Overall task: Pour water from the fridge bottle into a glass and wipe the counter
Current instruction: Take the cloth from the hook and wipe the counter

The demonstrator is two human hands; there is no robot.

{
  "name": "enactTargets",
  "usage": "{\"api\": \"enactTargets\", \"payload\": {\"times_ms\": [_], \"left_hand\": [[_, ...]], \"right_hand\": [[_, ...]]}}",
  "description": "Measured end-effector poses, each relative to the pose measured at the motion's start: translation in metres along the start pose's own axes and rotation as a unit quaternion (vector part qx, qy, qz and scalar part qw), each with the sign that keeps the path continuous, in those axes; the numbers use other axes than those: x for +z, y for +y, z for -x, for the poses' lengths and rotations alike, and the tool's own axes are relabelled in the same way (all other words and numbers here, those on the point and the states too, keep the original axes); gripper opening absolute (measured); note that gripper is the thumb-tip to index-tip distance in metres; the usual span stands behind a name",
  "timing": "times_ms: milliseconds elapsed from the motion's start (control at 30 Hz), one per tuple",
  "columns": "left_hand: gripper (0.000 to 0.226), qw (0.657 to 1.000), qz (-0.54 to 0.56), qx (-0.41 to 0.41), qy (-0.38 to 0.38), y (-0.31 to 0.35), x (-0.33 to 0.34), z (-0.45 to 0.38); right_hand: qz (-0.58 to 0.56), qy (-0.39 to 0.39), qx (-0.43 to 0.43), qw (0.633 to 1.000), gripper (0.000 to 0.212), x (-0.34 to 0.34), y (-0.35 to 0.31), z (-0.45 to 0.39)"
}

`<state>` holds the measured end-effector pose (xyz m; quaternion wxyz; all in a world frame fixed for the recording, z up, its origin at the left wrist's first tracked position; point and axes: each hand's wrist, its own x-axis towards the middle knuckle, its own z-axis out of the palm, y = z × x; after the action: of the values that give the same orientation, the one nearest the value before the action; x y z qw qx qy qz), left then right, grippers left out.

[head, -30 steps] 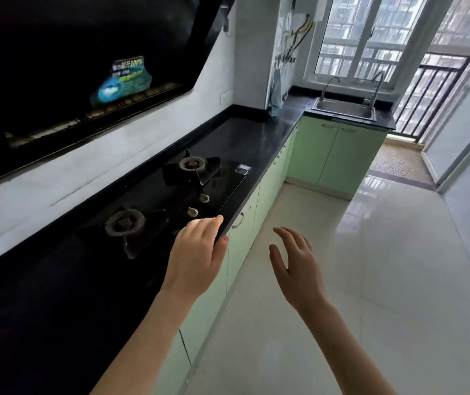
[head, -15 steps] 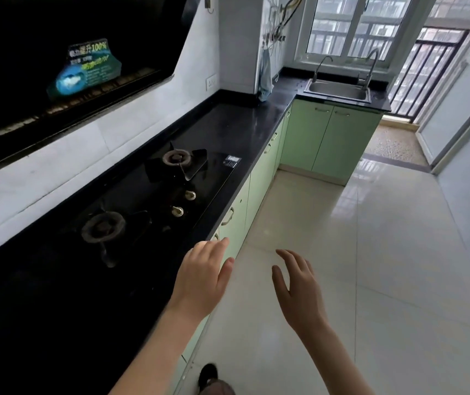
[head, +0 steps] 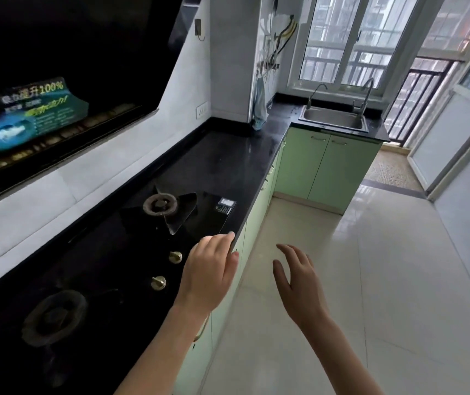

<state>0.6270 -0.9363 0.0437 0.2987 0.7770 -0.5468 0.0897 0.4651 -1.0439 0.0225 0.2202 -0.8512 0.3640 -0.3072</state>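
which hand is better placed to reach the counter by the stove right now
Left. The left hand is already over the black counter's front edge beside the stove knobs, open and holding nothing. The right hand hangs over the floor, away from the counter.

Black counter (head: 216,155) ran bare btwn hob (head: 131,252) and sink (head: 333,121); only a cloth (head: 259,109) hung at the far corner. Range hood (head: 65,67) overhung the hob, cutting headroom above the burners. Floor (head: 356,280) alongside the green cabinets (head: 328,169) lay open.
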Motion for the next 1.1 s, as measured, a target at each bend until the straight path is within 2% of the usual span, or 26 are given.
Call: {"api": "enactTargets", "payload": {"times_ms": [167, 333, 600, 933, 1100], "left_hand": [[0.048, 1.0, 0.003, 0.009, 0.02, -0.031, 0.017, -0.081], [0.046, 1.0, 0.008, -0.001, 0.014, -0.05, 0.057, -0.121], [0.046, 1.0, -0.01, -0.024, -0.01, -0.055, 0.146, -0.221], [0.046, 0.998, -0.025, -0.055, 0.005, -0.011, 0.243, -0.415], [0.047, 0.997, -0.037, -0.067, -0.016, -0.008, 0.286, -0.478]], "right_hand": [[0.002, 0.027, -0.01, 1.0, 0.039, 0.016, 0.004, -0.087], [0.005, 0.013, -0.01, 1.0, 0.038, 0.042, 0.035, -0.129], [0.002, -0.017, -0.012, 1.0, 0.043, 0.061, 0.125, -0.235], [-0.007, -0.041, -0.051, 0.998, 0.036, 0.014, 0.244, -0.441], [-0.014, -0.04, -0.042, 0.998, 0.034, 0.012, 0.297, -0.51]]}}
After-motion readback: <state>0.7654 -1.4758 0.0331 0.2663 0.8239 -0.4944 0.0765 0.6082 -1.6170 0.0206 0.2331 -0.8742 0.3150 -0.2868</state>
